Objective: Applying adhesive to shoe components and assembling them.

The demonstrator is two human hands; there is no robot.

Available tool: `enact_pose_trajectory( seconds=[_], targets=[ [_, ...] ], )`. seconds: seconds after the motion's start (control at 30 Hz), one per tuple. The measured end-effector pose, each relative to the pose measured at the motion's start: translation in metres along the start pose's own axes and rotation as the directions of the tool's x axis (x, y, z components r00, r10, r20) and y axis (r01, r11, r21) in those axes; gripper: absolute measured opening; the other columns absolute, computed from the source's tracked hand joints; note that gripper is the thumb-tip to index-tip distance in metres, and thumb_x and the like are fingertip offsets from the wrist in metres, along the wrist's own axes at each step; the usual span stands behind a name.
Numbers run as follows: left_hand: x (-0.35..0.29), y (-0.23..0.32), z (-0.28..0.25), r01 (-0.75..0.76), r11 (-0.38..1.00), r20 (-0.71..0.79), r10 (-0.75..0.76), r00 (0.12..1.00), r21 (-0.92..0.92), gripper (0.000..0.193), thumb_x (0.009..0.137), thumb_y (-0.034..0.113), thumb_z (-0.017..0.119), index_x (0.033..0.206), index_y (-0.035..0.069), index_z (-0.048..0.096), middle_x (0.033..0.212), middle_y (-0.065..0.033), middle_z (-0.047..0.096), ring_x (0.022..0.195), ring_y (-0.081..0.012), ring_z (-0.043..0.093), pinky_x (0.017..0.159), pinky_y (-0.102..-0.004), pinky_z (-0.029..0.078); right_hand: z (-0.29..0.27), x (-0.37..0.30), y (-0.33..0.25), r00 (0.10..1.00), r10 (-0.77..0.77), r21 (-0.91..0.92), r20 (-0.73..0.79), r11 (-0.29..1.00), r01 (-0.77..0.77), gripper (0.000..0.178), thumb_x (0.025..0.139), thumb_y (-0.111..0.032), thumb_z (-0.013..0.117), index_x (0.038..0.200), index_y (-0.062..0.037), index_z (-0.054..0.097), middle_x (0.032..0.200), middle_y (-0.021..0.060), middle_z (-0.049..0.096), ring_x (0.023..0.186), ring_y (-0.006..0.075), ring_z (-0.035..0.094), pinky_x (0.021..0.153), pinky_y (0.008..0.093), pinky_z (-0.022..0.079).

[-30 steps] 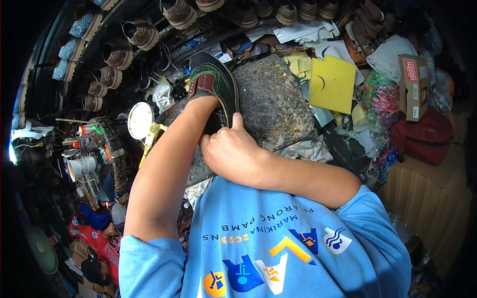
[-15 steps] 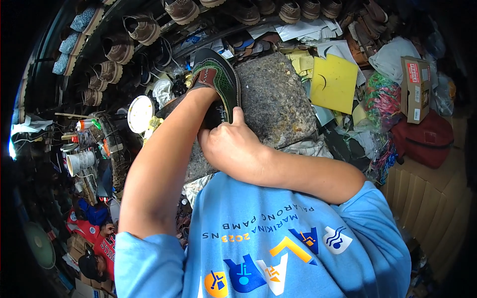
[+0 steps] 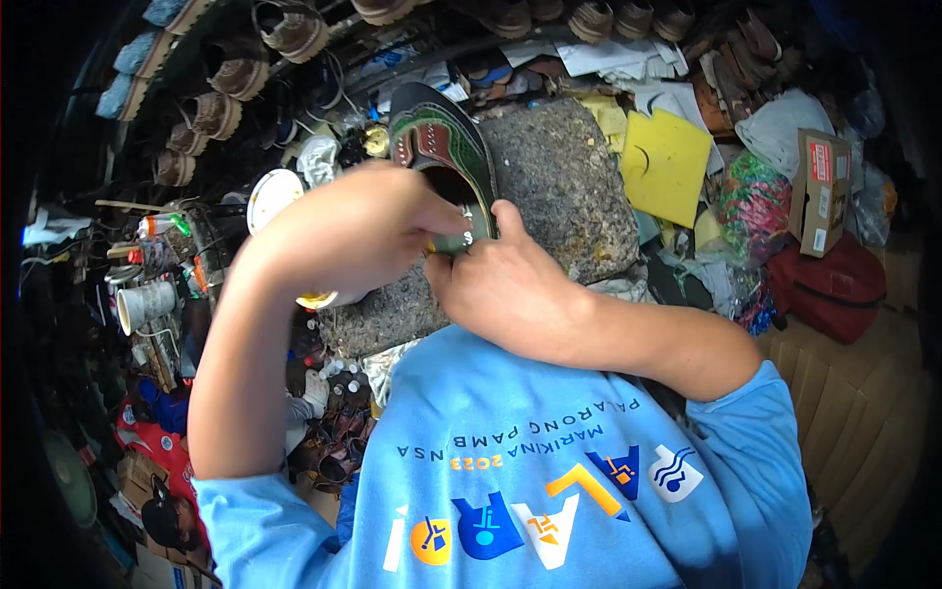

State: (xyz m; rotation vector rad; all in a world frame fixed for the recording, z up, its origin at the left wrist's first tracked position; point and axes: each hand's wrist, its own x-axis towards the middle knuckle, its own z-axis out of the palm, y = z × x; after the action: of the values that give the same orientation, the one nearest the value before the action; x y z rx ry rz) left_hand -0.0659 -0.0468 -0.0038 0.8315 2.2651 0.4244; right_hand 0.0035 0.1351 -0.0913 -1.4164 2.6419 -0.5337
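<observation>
A leather shoe [image 3: 464,145] with a dark toe, green scaly-textured sides and a reddish-brown laced part lies on a rough stone block [image 3: 564,187], toe pointing away. My right hand [image 3: 510,294] grips its heel end, the index finger stretched along the outer rim. Over the rear of the shoe opening hovers my left hand [image 3: 348,231], slightly blurred, its fingers curled together close to the insole [image 3: 453,231]. Whatever those fingers may pinch is hidden. The insole has a shiny patch and pale lettering.
Brown shoes [image 3: 294,29] line a rack along the far side. Left of the block stand a round white lid [image 3: 275,199] and a white cup [image 3: 147,306]. Yellow sheets [image 3: 665,162], a cardboard box [image 3: 820,191] and a red bag [image 3: 829,285] lie rightward. Another person [image 3: 169,520] is at lower left.
My left hand has come out of the shoe and back toward its heel. The right hand and the shoe have shifted slightly right, and more of the shoe's opening shows.
</observation>
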Motion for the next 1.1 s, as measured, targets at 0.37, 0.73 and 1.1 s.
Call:
enact_pose_trajectory(
  seconds=[0.37, 0.73, 1.1],
  targets=[
    [-0.016, 0.013, 0.086, 0.068, 0.98, -0.238, -0.112, 0.965, -0.186, 0.029, 0.073, 0.006, 0.079, 0.1, -0.001, 0.071, 0.108, -0.0147, 0.066, 0.085, -0.0361, 0.069, 0.076, -0.0442, 0.057, -0.036, 0.031, 0.053, 0.973, -0.106, -0.113, 0.203, 0.985, 0.131, 0.009, 0.076, -0.014, 0.067, 0.076, -0.0071, 0.073, 0.088, 0.0037, 0.067, 0.089, 0.023, 0.067, 0.082, 0.0383, 0.051],
    [-0.006, 0.018, 0.116, 0.127, 0.965, -0.276, -0.189, 0.942, -0.229, 0.005, 0.075, 0.005, 0.067, 0.077, 0.003, 0.071, 0.088, -0.0137, 0.068, 0.079, -0.0378, 0.07, 0.073, -0.0469, 0.058, -0.035, 0.044, 0.063, 0.916, -0.201, -0.064, 0.347, 0.97, 0.237, 0.007, 0.071, -0.013, 0.069, 0.069, -0.0065, 0.072, 0.082, 0.0082, 0.07, 0.078, 0.0276, 0.073, 0.075, 0.0405, 0.053],
    [-0.006, -0.015, 0.085, 0.125, 0.992, -0.379, -0.105, 0.919, 0.03, 0.013, 0.079, 0.007, 0.066, 0.085, -0.004, 0.07, 0.098, -0.0195, 0.068, 0.072, -0.0334, 0.074, 0.062, -0.0418, 0.061, -0.039, 0.017, -0.004, 0.952, 0.013, -0.091, 0.306, 0.996, 0.016, 0.004, 0.075, -0.011, 0.065, 0.076, -0.0072, 0.063, 0.073, 0.0061, 0.061, 0.058, 0.0219, 0.065, 0.06, 0.035, 0.051]
  ],
)
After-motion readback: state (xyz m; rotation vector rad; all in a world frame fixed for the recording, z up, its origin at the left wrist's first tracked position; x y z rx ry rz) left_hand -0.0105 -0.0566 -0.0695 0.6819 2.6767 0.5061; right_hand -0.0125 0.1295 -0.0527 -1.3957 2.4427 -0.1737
